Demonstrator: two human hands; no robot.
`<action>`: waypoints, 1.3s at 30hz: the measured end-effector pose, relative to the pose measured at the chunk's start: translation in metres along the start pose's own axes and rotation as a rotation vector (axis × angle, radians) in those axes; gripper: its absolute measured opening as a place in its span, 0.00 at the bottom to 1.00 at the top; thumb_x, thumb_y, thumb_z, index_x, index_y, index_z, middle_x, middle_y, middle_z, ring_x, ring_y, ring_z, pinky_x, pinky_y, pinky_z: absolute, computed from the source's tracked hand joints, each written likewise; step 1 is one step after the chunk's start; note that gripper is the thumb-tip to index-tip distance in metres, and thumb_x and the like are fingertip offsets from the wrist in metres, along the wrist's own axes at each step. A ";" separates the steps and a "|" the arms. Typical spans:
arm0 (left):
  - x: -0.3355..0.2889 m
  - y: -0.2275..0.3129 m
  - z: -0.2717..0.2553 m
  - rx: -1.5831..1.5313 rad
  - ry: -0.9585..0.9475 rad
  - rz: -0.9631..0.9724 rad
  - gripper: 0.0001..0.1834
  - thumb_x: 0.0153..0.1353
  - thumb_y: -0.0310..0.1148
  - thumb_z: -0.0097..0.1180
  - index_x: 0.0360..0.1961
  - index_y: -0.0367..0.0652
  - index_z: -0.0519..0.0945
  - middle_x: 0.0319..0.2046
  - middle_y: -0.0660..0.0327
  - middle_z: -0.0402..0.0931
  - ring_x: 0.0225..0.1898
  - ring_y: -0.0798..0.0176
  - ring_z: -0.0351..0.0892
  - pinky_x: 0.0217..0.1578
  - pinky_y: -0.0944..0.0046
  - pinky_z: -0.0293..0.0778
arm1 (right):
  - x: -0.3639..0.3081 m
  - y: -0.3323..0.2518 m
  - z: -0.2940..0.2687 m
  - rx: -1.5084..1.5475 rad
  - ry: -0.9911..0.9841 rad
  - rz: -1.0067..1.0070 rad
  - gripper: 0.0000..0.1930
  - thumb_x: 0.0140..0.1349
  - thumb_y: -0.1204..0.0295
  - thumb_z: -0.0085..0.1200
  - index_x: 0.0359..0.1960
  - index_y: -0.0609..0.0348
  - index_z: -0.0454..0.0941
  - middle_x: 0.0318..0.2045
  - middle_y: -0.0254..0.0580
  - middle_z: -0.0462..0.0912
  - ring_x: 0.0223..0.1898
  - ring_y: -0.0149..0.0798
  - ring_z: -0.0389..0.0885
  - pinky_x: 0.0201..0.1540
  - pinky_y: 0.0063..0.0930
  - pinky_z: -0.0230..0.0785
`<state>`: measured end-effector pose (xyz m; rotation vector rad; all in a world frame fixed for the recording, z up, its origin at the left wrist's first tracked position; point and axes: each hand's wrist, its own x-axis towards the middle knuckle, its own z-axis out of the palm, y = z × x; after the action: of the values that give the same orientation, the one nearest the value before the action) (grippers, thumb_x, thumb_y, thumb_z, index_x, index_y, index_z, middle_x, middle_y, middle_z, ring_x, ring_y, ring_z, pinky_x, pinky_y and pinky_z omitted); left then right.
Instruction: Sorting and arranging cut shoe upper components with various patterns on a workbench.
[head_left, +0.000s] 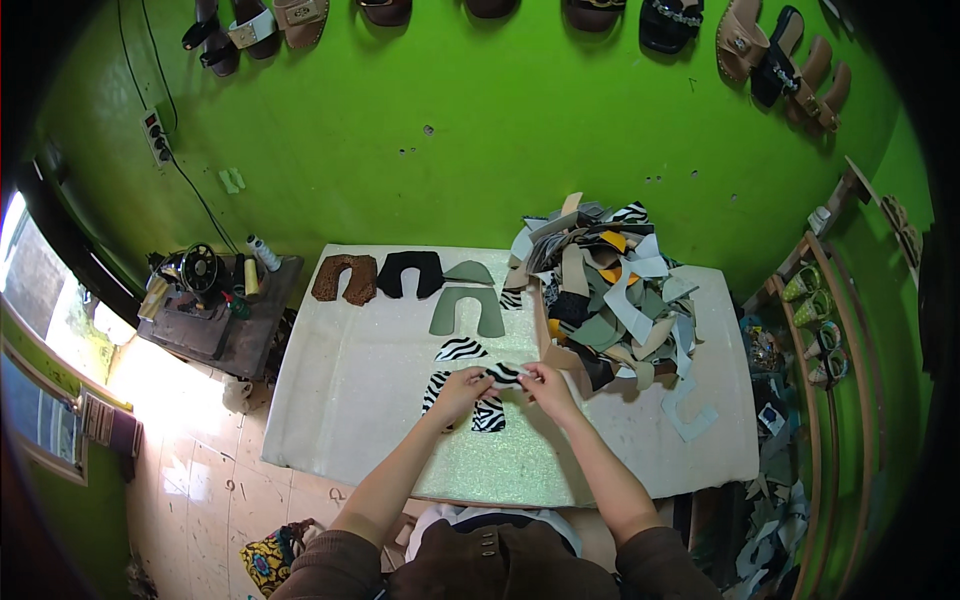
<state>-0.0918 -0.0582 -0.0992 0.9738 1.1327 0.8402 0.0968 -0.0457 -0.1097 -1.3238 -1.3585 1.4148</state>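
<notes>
Between my two hands I hold a small zebra-striped material piece [507, 374] above the table. My left hand [463, 392] pinches its left end, and my right hand [549, 390] pinches the right end. Under and beside my left hand lies a zebra U-shaped piece [489, 416], partly hidden by that hand. Just beyond it rests a curved zebra piece [461, 348]. Farther back are a green U-shaped piece [483, 299] with a green curved piece [468, 272] above it, a black U-shaped piece [411, 264] and a brown spotted one [329, 275].
A heap of mixed material scraps [610, 310] covers the table's back right, with a pale grey cutout [690, 415] near it. The white table [340, 400] spans the middle. At left stands a sewing machine [198, 270]; sandals [672, 22] hang on the green wall.
</notes>
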 end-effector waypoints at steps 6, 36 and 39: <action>0.002 -0.016 -0.026 0.454 0.233 0.110 0.11 0.56 0.31 0.51 0.33 0.31 0.76 0.23 0.55 0.79 0.24 0.69 0.79 0.25 0.70 0.71 | 0.019 0.002 0.037 -0.336 0.045 -0.065 0.11 0.51 0.70 0.58 0.33 0.62 0.74 0.18 0.34 0.73 0.21 0.28 0.72 0.24 0.23 0.65; 0.061 -0.015 -0.077 1.042 0.369 -0.013 0.18 0.57 0.36 0.46 0.48 0.42 0.65 0.26 0.45 0.77 0.31 0.43 0.77 0.31 0.49 0.71 | 0.099 0.031 0.086 -0.677 0.232 -0.310 0.05 0.50 0.77 0.51 0.30 0.59 0.77 0.27 0.47 0.73 0.30 0.49 0.74 0.35 0.35 0.67; 0.064 -0.018 -0.075 1.086 0.355 0.022 0.15 0.57 0.36 0.46 0.44 0.42 0.66 0.25 0.46 0.77 0.30 0.44 0.77 0.31 0.49 0.71 | 0.100 0.040 0.086 -0.706 0.228 -0.316 0.05 0.50 0.77 0.51 0.29 0.59 0.77 0.28 0.47 0.72 0.31 0.48 0.73 0.35 0.34 0.67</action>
<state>-0.1492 0.0082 -0.1475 1.7515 1.9579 0.3668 0.0005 0.0284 -0.1748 -1.5449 -1.8897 0.5563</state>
